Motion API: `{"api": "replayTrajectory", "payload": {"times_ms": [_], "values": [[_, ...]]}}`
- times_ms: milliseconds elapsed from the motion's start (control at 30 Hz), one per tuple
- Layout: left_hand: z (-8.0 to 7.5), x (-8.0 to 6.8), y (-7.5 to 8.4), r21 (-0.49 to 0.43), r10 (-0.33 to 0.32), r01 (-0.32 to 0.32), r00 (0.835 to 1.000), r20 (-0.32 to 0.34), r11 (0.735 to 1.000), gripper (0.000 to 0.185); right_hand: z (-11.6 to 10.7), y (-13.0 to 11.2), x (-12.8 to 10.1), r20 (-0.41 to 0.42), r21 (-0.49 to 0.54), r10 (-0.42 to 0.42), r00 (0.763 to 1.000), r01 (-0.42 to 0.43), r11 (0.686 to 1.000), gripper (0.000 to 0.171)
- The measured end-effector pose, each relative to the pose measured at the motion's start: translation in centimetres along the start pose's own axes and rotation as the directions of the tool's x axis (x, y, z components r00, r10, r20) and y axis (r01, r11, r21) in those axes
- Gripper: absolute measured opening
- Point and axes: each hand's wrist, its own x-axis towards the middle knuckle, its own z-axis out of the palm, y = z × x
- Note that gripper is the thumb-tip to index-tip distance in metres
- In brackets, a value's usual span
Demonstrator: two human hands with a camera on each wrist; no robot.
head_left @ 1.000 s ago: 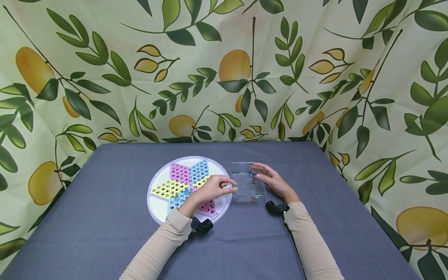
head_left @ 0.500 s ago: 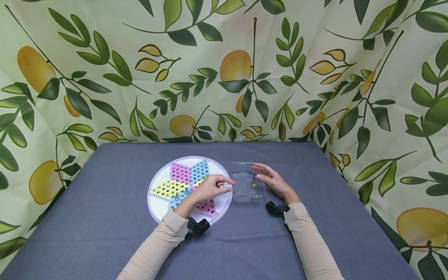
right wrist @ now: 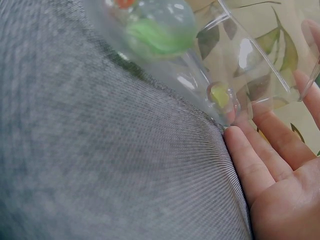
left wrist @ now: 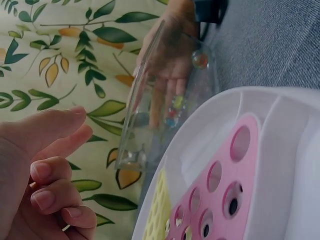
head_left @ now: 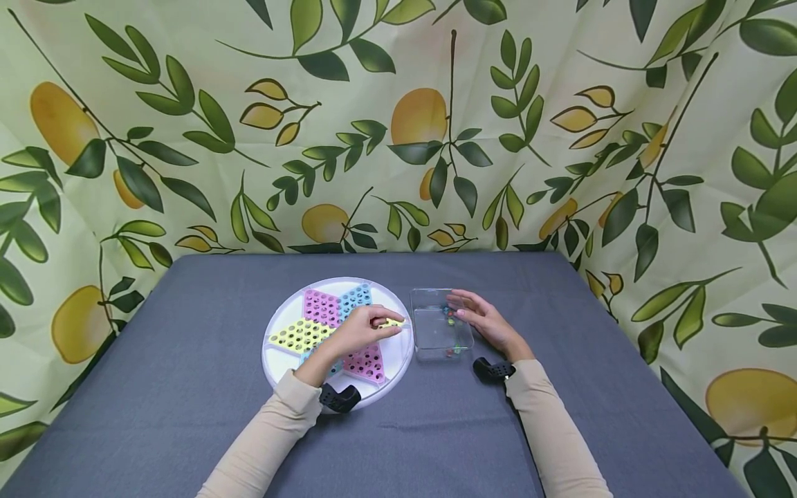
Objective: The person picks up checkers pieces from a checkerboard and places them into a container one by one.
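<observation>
A clear box (head_left: 441, 333) sits on the grey table (head_left: 187, 415), just beside the round white board (head_left: 283, 363), on the board's right side. In the box are a few small marbles (head_left: 450, 312) – some near its far end and some near its close end. The right wrist view shows a green one and a yellowish one through the clear wall.

The board has a star on it with pink, blue and yellow parts, all full of little holes. A few holes in the blue part near the left hand (head_left: 361, 332) hold marbles, but they are too small to count.

The left hand is over the middle of the board. Its fingers are curled and thumb and finger come together – whether something tiny sits between them, I cannot tell.

The right hand (head_left: 488, 325) lies on the table on the far side of the box from the board. Its fingers are straight and loose and touch the box wall, holding nothing.

No words or labels can be read on the box or the board
</observation>
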Motion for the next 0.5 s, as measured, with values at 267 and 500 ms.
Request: {"api": "replayTrajectory", "payload": {"times_ms": [267,500], "values": [[-1.0,-0.6,-0.5,0.018,-0.021,0.021,1.000,-0.017,1.000,0.026,-0.1,0.1,0.1,0.002,0.001,0.008,1.000,-0.008,1.000,0.060],[-2.1,-1.2,-0.6,0.042,-0.065,0.066,0.998,-0.026,0.997,0.029,0.0,0.1,0.1,0.008,0.009,0.007,1.000,-0.007,1.000,0.059]]}}
